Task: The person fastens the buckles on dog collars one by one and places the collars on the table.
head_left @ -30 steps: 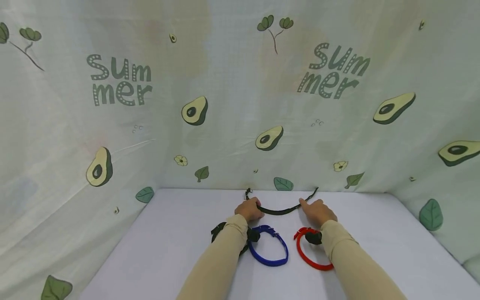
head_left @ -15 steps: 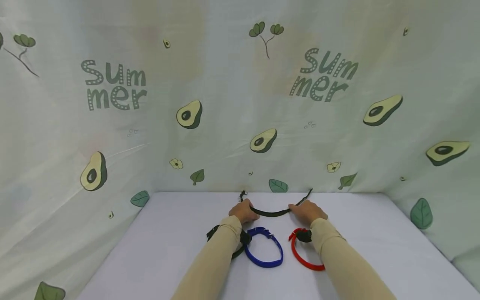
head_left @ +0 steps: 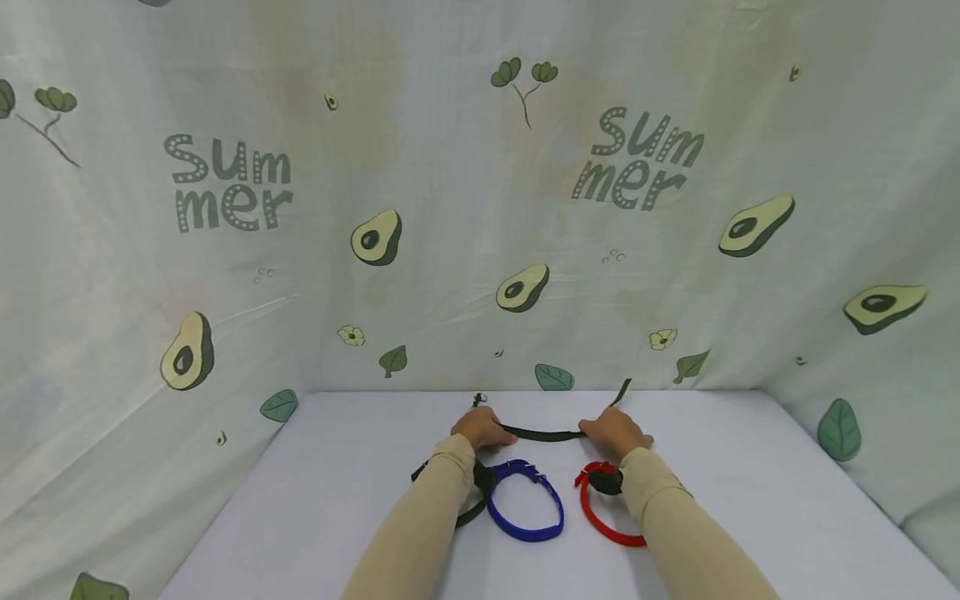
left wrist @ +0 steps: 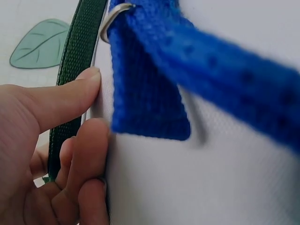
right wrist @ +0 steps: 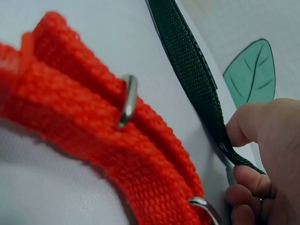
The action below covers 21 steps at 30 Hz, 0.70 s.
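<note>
A dark green woven pet collar [head_left: 542, 435], unbuckled and stretched lengthwise, spans between my two hands near the back of the table. My left hand [head_left: 482, 427] pinches it close to its buckle end, thumb on the near face in the left wrist view. My right hand [head_left: 618, 433] grips the other part between thumb and curled fingers, and the free tip sticks up beyond it. Nearer to me lie a blue collar [head_left: 528, 535] and a red collar [head_left: 611, 533], both fastened in loops. Metal rings show on the red one in the right wrist view.
Another dark collar [head_left: 471, 518] lies left of the blue one, partly hidden by my left forearm. Dark wrist cameras overlap the loops. Behind the white table [head_left: 315, 500] hangs a printed cloth [head_left: 442, 333] with avocados and leaves.
The dark green collar's sagging middle has become straighter between my hands. Its free tip at the right now points up more steeply. The head view has shifted slightly.
</note>
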### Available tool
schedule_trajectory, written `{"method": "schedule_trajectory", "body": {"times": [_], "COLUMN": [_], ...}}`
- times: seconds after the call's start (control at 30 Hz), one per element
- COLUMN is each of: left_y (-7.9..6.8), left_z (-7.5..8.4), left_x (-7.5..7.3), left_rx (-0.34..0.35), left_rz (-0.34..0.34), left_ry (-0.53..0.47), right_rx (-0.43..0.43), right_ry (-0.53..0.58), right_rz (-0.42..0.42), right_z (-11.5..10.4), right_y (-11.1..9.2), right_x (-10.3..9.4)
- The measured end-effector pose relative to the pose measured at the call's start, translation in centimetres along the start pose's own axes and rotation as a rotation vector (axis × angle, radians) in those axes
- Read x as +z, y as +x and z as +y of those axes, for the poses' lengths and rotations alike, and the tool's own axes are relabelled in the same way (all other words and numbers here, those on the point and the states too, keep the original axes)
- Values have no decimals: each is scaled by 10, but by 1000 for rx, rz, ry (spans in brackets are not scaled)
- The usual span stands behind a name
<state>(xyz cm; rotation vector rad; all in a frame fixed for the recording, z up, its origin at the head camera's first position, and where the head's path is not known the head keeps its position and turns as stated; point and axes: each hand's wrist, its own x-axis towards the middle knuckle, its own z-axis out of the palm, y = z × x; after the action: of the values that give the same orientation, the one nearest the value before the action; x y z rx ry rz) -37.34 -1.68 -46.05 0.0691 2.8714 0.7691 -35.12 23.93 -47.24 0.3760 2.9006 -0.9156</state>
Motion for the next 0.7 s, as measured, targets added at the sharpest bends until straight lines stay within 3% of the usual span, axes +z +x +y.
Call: {"method": "schedule_trajectory", "body": {"times": [0.2,0.33,0.53,0.7], "left_y": [0,-1,-4,-5], "left_z": [-4,-5,-8,-11], "left_x": [-3,-6,-3,5], "left_rx": [-7,26,47,54], "left_rz": [9,11,-9,-15], "left_ry": [-23,-64,-180,-295], "right_rx": [-11,-9,-4,-15], "right_ry": [40,94,145,230], "right_rz": [2,18,31,96], "right_z": [-6,-10,-7,3], "right_y": [-3,-5,-6,-9], "right_x": [-2,-7,-6,-2]}}
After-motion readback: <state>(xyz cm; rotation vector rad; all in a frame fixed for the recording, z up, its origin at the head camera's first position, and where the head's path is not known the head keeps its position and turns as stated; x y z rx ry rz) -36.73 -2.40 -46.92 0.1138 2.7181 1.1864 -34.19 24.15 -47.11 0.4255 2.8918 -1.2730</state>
